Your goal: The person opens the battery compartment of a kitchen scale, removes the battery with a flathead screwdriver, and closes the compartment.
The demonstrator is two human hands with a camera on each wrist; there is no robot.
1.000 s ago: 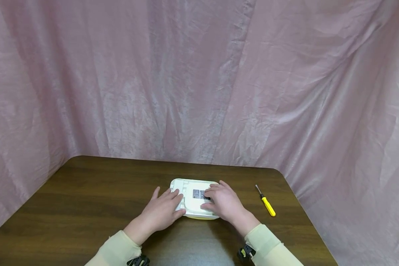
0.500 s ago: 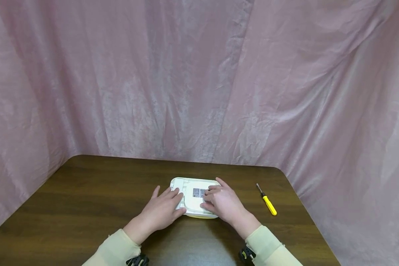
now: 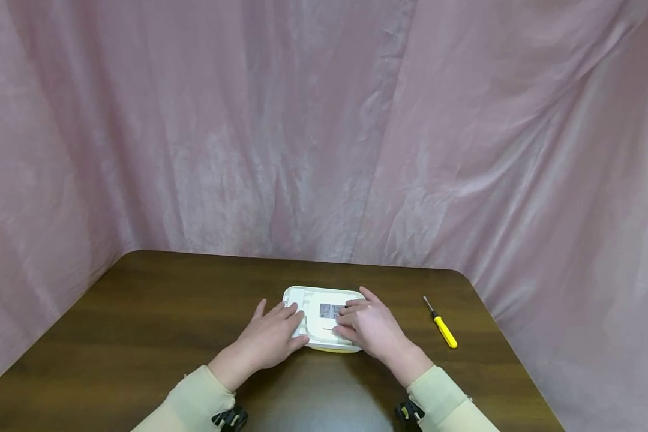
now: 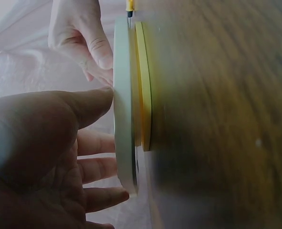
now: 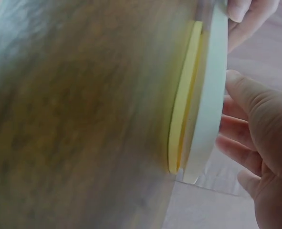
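A white rounded-rectangular plastic device (image 3: 313,294) lies on the table, a printed grey label (image 3: 328,311) on its upturned, recessed face. Beneath it shows a yellow part, seen edge-on in the left wrist view as a yellow slab (image 4: 144,90). My left hand (image 3: 267,341) rests its spread fingertips on the left end of the device, thumb at the near edge. On the right end, my right hand (image 3: 377,329) touches the upper face beside the label with thumb and bent fingers, the outermost finger lifted away. Its fingertips partly cover the label.
A screwdriver (image 3: 444,330) with a yellow handle and metal shaft lies to the right of the right hand. The brown wooden table (image 3: 183,300) has pink curtains (image 3: 281,132) hanging behind and beside it.
The whole head view has shifted slightly, table and screwdriver included. Both hands stay on the white device, and the right hand's fingers have moved only a little over the label.
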